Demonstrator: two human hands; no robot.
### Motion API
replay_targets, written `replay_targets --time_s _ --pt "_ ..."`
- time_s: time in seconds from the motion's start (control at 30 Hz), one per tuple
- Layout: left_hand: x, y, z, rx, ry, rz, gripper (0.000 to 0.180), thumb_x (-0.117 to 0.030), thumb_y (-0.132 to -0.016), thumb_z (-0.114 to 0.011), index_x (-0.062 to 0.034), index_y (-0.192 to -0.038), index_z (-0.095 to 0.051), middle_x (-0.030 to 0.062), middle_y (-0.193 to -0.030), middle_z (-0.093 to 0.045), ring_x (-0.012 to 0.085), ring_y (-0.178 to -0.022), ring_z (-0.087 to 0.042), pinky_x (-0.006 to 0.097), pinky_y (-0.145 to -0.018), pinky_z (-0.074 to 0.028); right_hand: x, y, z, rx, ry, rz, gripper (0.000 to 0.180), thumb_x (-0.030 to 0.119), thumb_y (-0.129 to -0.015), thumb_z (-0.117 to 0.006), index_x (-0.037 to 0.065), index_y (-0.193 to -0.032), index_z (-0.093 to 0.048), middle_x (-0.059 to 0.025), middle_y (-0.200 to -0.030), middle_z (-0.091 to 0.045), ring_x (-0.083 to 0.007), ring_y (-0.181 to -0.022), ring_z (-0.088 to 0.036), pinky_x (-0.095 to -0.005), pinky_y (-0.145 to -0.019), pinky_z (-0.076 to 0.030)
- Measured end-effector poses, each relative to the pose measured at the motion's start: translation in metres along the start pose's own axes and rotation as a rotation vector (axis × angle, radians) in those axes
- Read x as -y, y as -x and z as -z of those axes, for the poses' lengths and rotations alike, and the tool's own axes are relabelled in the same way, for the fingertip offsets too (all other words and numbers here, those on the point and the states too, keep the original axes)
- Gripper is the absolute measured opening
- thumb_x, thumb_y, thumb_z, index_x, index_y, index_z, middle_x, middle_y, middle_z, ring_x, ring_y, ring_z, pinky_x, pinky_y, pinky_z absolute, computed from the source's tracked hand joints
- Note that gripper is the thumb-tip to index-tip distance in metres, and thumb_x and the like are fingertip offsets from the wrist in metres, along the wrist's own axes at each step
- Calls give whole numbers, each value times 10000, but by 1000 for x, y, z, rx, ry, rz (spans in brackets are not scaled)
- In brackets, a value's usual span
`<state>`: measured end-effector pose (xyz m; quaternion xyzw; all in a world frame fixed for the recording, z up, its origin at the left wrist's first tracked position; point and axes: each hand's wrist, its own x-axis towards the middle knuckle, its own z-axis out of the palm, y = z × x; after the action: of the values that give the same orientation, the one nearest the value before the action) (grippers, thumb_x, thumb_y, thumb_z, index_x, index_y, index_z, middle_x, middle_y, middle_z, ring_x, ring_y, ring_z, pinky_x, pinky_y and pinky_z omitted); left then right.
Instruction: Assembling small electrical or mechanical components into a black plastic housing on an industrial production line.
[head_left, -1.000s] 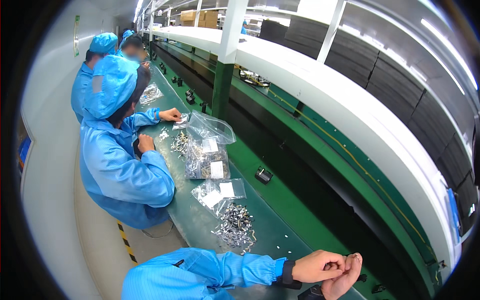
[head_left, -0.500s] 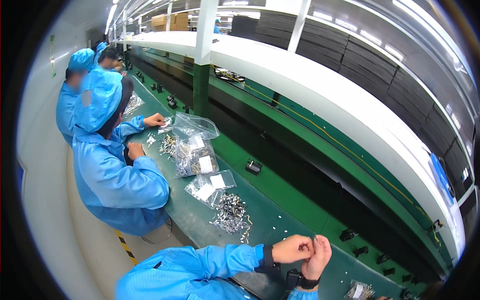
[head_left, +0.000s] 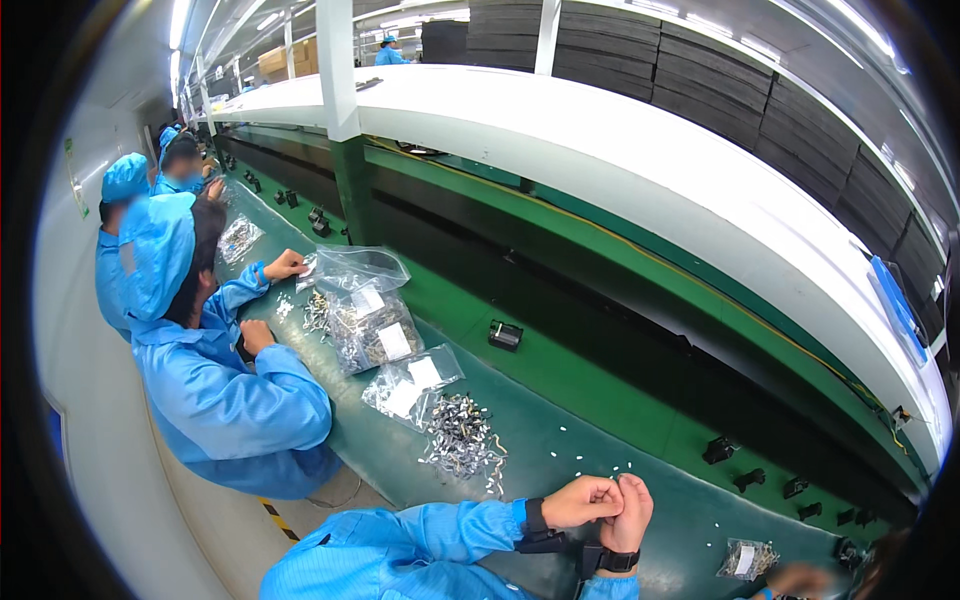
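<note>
Over the green work table (head_left: 400,460), my left hand (head_left: 580,502) and my right hand (head_left: 630,512) meet with fingertips pinched together. Whatever sits between the fingers is too small to make out. Several tiny white pieces (head_left: 579,458) lie on the tabletop just beyond my hands. To the left of them is a loose heap of small metallic and white parts (head_left: 462,440), like short cable pieces. Clear plastic bags with white labels (head_left: 412,385) lie against the heap's far side.
A large clear bag of parts (head_left: 375,335) lies farther left, beside a co-worker in blue (head_left: 225,390). Black blocks (head_left: 505,335) stand on the green strip beyond the table. At lower right are a small bag of parts (head_left: 747,560) and another person's hand (head_left: 803,578).
The whole view has shifted slightly. My hands stay pinched together at nearly the same place. More white pieces show near my fingers, and another person's hand now shows at lower right.
</note>
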<state>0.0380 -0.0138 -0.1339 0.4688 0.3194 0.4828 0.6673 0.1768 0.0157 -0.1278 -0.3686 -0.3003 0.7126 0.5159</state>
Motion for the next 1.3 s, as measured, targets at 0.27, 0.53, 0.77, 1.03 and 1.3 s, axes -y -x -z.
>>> replay_targets --time_s 0.27,0.53,0.77,1.03,1.3 --pt "16 0 8 37 57 -84 120 -112 -1004 -671 -14 -1066 -638 8 -1002 -675 65 -943 -620 251 -856 -509 -16 -6 5 -28 -32 -1 74 34 -960 -624 -10 -1012 -652 -48 -865 -671 -107 -734 -628 -239 -655 -496" --pt "6 3 7 37 55 -38 107 -110 -1001 -672 -15 -1030 -632 9 -983 -661 67 -924 -603 257 -832 -506 -8 -1 -2 -52 -1 -16 87 -7 -940 -606 -24 -1015 -647 -47 -896 -668 -100 -777 -628 -238 -696 -498" --pt "-2 4 5 18 61 -36 105 -119 -1001 -672 -22 -1015 -636 -8 -965 -642 55 -904 -588 241 -813 -493 -10 -2 -1 -39 11 -13 85 -17 -936 -598 -23 -1006 -646 -46 -900 -669 -101 -776 -627 -240 -694 -496" --pt "-2 6 3 18 84 -46 117 -147 -997 -691 -45 -980 -638 -43 -896 -586 31 -841 -542 227 -760 -466 -7 5 -7 -54 13 0 53 -3 -960 -599 -11 -983 -647 -24 -863 -656 -84 -764 -605 -235 -692 -481" --pt "6 3 3 14 45 -80 106 -143 -999 -687 -51 -977 -638 -54 -870 -578 33 -798 -517 226 -726 -446 -11 1 -3 -42 23 10 46 10 -974 -601 -5 -974 -644 -21 -864 -655 -76 -762 -597 -229 -687 -474"
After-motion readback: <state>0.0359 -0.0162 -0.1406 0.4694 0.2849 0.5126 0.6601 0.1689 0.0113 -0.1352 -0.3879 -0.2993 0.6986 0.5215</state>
